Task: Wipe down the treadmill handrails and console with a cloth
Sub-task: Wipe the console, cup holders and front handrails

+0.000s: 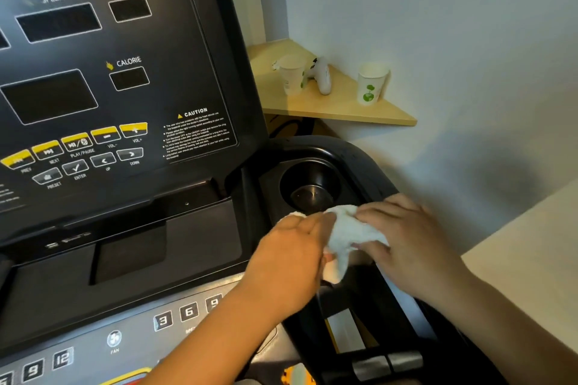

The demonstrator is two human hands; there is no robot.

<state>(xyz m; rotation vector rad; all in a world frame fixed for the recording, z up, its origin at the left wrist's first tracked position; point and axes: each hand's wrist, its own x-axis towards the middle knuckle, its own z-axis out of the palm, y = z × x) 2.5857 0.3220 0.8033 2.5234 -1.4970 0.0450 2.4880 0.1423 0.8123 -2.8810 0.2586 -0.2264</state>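
1. The console (103,78) fills the left side; its raised right edge borders the cup holder (309,186).
2. The left hand (291,262) and right hand (409,244) both pinch the white cloth (350,234) (bunched between them), just in front of the cup holder.
3. At right, a wooden shelf (337,109) carries two paper cups (372,83) against the wall.
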